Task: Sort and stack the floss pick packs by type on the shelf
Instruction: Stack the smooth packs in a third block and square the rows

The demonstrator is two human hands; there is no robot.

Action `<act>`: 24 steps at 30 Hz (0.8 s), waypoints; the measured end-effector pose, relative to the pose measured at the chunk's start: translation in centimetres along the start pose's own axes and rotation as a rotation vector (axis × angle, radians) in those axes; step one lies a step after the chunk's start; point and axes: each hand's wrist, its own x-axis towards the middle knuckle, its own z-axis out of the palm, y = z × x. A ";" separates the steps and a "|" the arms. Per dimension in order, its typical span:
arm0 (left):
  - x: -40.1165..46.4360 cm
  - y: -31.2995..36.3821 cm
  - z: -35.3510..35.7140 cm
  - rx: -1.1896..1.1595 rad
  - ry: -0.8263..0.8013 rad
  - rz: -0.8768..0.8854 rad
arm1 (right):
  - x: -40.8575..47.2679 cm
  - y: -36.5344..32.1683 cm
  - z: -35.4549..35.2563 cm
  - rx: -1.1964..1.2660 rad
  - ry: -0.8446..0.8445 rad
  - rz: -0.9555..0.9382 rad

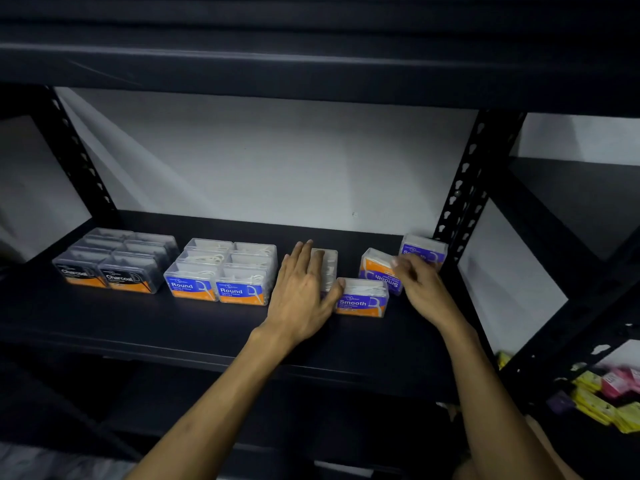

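Black steel shelf (207,327) carries sorted Charcoal packs (114,261) and Round packs (225,271). My left hand (304,292) lies flat on a Smooth stack (327,268); my right hand (420,285) pinches an upside-down Smooth pack (379,271), which I judge needs turning label-forward.

The Charcoal packs (114,261), clear boxes with dark picks and orange labels, sit in a tidy block at the left of the shelf (173,327). Just right of them the Round packs (225,271), clear with white picks and blue-and-orange labels, form a like block. Further right lie the purple-labelled Smooth packs: one (362,297) upright near the front, label facing out; one (379,270) behind it tilted, its label upside down; one (424,251) at the back right by the post; one (327,265) half hidden, its label not readable.
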 end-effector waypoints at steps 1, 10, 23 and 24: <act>0.0 0.0 0.0 -0.004 -0.001 0.003 | 0.0 0.2 0.0 -0.031 -0.016 -0.009; 0.0 0.4 -0.2 -0.059 -0.008 0.006 | -0.5 -1.0 -1.6 0.155 0.162 -0.077; 0.1 0.2 0.0 -0.062 -0.064 -0.031 | -0.8 -1.4 -0.1 -0.078 -0.027 -0.187; 0.1 0.2 0.0 -0.053 -0.064 -0.028 | -1.0 -1.2 -0.2 -0.112 -0.038 -0.180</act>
